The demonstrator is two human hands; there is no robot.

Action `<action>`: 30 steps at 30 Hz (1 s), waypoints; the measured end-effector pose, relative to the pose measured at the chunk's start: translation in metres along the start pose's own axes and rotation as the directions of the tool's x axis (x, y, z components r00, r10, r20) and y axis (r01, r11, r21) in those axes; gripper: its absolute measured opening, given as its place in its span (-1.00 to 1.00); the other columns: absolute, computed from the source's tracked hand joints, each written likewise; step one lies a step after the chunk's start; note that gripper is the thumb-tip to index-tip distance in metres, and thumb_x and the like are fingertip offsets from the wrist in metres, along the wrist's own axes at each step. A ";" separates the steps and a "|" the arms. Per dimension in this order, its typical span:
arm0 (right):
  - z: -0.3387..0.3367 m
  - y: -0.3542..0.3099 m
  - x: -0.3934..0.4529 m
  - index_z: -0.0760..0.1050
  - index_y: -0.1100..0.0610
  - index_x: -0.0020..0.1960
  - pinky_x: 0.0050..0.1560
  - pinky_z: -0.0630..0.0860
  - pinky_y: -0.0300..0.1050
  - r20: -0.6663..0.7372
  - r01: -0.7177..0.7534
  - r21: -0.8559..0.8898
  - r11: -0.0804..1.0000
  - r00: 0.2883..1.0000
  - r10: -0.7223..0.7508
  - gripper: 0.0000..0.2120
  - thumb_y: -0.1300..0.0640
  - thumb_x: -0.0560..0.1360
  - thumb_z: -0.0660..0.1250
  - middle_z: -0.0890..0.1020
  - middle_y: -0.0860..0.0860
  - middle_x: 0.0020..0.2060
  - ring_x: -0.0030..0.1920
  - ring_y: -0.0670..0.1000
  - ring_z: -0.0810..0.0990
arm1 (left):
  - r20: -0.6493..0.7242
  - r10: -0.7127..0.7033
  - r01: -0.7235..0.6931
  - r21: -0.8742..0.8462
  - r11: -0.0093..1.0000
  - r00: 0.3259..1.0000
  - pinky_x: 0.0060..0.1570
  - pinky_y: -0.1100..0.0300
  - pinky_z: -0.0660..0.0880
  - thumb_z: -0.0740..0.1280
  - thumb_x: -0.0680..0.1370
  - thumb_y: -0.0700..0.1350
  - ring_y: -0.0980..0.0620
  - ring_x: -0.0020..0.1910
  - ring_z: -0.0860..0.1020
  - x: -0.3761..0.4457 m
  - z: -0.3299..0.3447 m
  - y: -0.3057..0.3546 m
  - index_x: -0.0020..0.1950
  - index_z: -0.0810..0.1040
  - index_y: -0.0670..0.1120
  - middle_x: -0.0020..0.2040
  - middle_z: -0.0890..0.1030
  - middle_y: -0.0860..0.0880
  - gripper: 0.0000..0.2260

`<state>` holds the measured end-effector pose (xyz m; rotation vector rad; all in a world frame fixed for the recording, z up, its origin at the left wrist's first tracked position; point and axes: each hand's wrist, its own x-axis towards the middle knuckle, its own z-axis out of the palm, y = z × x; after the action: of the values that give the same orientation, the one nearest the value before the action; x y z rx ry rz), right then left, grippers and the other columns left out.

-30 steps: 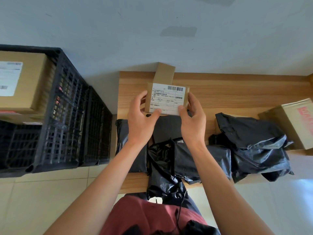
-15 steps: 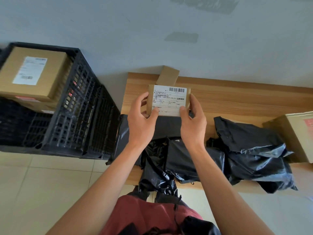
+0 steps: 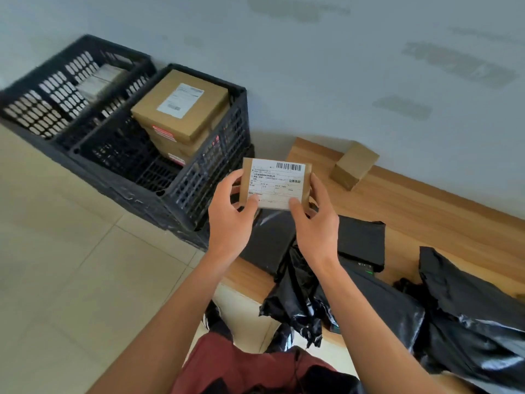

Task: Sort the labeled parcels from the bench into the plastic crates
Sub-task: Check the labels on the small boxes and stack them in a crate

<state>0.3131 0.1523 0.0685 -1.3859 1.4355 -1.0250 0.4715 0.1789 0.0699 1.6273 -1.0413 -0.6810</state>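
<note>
Parcels of two kinds show here: a small flat cardboard parcel (image 3: pixel 275 183) with a white barcode label facing up is held in the air between both hands, above the left end of the wooden bench (image 3: pixel 420 211) and just right of the nearest crate. The left hand (image 3: pixel 231 220) grips its left edge with the thumb on the lower left corner of the label and the fingers curled behind; the right hand (image 3: pixel 315 223) pinches the right edge the same way, thumb on the lower right of the label. Two black plastic crates stand on the tiled floor (image 3: pixel 71 265) against the wall, left of the bench. The near crate (image 3: pixel 199 177) holds a stack of brown boxes, the top box (image 3: pixel 181 105) carrying a white label, with red-and-white stickers on the sides of the boxes; the rest of that crate's floor looks bare. The far crate (image 3: pixel 56 89) holds pale flat items, too blurred to tell apart. On the bench, a small plain cardboard box (image 3: pixel 353 169) sits near the wall, well apart from the hands. Below the hands lie flat black mailer bags (image 3: pixel 360 243), and crumpled glossy black plastic bags (image 3: pixel 468 322) pile over the near right part of the bench, one hanging over its front edge. Dark red clothing (image 3: pixel 235 368) fills the bottom of the view.
</note>
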 end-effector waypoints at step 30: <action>0.443 -0.135 -0.063 0.23 -0.14 0.63 0.33 0.52 -0.22 0.499 0.210 0.013 0.978 0.846 -0.188 -0.33 0.19 0.62 0.39 0.48 -0.20 0.43 0.36 -0.34 0.41 | -0.443 0.005 0.035 0.082 0.996 0.896 0.12 0.37 0.54 0.42 0.59 -0.24 0.13 0.30 0.52 0.078 -0.428 -0.151 0.43 0.52 0.03 0.35 0.54 0.08 -0.58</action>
<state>0.7765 0.2134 0.0747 -1.7074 0.9456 -0.6850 0.9100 0.3185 0.0592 1.7614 -0.7304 -0.2506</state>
